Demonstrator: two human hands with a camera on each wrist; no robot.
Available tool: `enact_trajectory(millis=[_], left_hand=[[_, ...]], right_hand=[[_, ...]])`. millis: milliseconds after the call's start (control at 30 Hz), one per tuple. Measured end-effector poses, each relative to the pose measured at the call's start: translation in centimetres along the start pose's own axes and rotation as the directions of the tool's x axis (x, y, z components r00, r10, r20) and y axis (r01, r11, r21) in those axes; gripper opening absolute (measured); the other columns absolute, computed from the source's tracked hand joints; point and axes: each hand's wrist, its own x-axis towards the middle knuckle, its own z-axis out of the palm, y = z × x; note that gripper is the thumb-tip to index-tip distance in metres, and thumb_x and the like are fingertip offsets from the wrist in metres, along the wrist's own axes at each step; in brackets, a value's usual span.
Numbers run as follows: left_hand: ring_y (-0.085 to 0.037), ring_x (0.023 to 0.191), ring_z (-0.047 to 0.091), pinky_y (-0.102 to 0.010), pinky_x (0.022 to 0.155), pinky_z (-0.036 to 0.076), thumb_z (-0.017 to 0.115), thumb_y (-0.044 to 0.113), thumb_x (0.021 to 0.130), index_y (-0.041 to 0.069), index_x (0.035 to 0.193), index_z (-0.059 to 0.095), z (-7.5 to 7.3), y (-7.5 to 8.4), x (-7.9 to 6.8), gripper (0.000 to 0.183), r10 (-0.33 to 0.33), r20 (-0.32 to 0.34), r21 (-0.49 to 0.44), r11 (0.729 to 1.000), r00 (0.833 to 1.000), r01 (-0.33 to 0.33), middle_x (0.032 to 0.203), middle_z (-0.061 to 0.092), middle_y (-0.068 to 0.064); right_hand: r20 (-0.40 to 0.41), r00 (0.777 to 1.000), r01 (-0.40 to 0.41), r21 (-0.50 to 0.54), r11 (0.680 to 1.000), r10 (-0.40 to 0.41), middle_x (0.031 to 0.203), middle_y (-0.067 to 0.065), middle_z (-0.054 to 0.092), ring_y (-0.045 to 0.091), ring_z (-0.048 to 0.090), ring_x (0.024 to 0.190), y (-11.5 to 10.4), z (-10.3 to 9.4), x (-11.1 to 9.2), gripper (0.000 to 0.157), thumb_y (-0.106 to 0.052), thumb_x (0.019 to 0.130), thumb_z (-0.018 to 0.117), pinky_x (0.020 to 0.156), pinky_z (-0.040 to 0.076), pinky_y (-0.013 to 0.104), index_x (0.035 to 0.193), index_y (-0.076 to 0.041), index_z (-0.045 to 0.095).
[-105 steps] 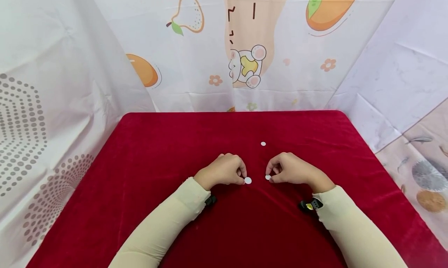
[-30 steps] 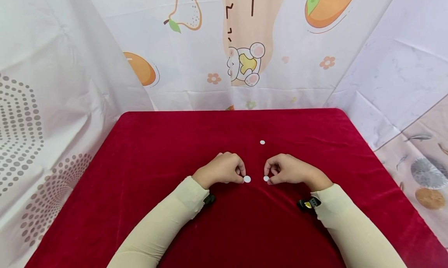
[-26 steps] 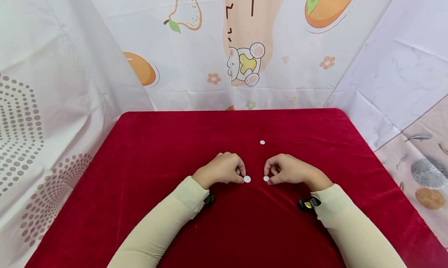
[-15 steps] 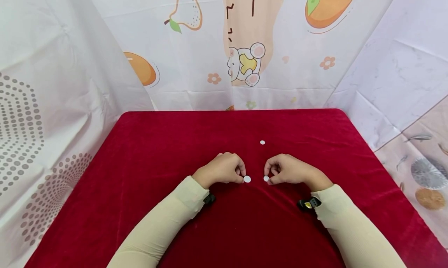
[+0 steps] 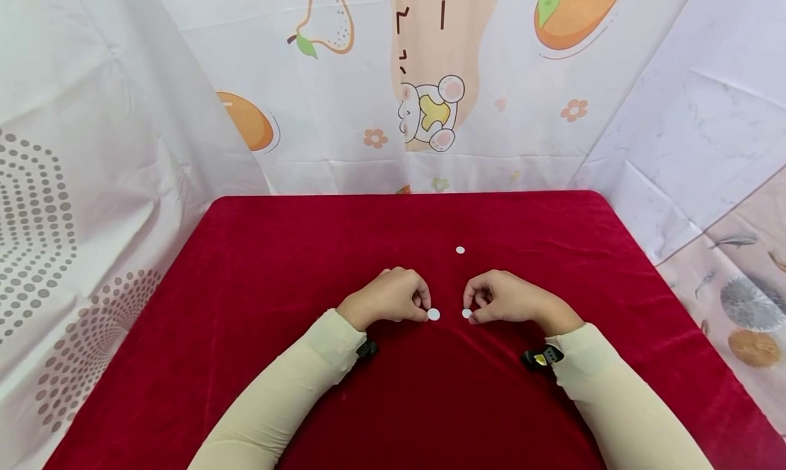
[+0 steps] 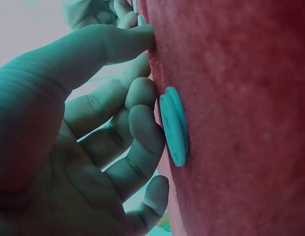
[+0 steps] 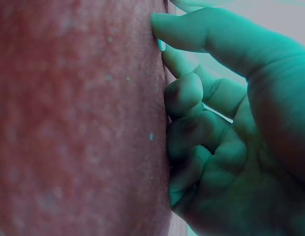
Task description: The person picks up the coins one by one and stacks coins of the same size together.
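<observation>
Thumb and index finger of my left hand (image 5: pixel 396 296) pinch near the left edge of a white disc (image 5: pixel 433 314) on the red cloth. In the left wrist view, two more discs (image 6: pixel 175 128) overlap on the cloth beside the curled fingers (image 6: pixel 145 130); from the head only a pale sliver shows under that hand. My right hand (image 5: pixel 505 297) pinches another small white disc (image 5: pixel 467 313) between thumb and index finger. Its edge (image 7: pixel 161 44) peeks out behind the thumb in the right wrist view, with the other fingers curled against the cloth.
A third small white disc (image 5: pixel 460 250) lies farther back, beyond the hands. Red velvety cloth (image 5: pixel 295 245) covers the table, with light creases. Printed white curtains (image 5: pixel 344 115) stand behind and at the sides.
Since the oldest frame, my right hand has shifted slightly left toward the left hand with its disc. A pale sliver has appeared beneath my left hand, which otherwise stays put.
</observation>
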Motion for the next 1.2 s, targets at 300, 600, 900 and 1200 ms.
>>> enact_trajectory(millis=[300, 600, 900, 1200], left_hand=[[-0.008, 0.051, 0.061, -0.036, 0.087, 0.043, 0.084, 0.023, 0.084, 0.029, 0.076, 0.075, 0.0, 0.0, 0.0, 0.013, 0.005, -0.005, 0.01, 1.0, 1.0, -0.005, 0.063, 0.065, 0.01], [-0.004, 0.068, 0.059, -0.037, 0.088, 0.038, 0.086, 0.027, 0.082, 0.032, 0.072, 0.072, 0.0, 0.0, 0.2, 0.019, 0.038, -0.026, 0.086, 0.996, 0.999, -0.036, 0.065, 0.064, 0.014], [-0.004, 0.069, 0.058, -0.037, 0.084, 0.038, 0.088, 0.03, 0.082, 0.034, 0.071, 0.071, -0.1, 0.3, 0.4, 0.021, 0.035, -0.001, 0.145, 0.989, 0.999, -0.034, 0.064, 0.063, 0.016], [-0.003, 0.07, 0.059, -0.038, 0.085, 0.039, 0.086, 0.03, 0.083, 0.033, 0.074, 0.072, -1.0, 1.0, 0.9, 0.017, 0.061, 0.01, 0.169, 0.984, 0.998, -0.061, 0.065, 0.064, 0.017]], right_hand=[[0.001, 1.0, -0.009, 0.002, 1.0, 0.009, 0.06, -0.003, 0.052, 0.004, 0.043, 0.053, -0.2, 0.0, -0.1, 0.015, -0.016, 0.082, 0.085, 0.055, 0.041, 0.022, 0.089, -0.02, 0.072], [-0.002, 1.0, -0.005, 0.0, 1.0, 0.005, 0.06, -0.002, 0.052, 0.004, 0.042, 0.052, -0.4, -0.1, -0.1, 0.014, -0.015, 0.082, 0.084, 0.055, 0.041, 0.023, 0.089, -0.019, 0.072], [0.003, 1.0, 0.0, -0.005, 1.0, 0.0, 0.061, -0.003, 0.053, 0.004, 0.043, 0.053, -0.3, 0.1, 0.0, 0.015, -0.016, 0.082, 0.084, 0.055, 0.042, 0.023, 0.089, -0.02, 0.072], [-0.001, 1.0, 0.005, -0.012, 1.0, -0.005, 0.061, -0.003, 0.053, 0.004, 0.043, 0.053, -0.7, -0.1, -0.3, 0.015, -0.014, 0.083, 0.084, 0.055, 0.041, 0.022, 0.09, -0.02, 0.072]])
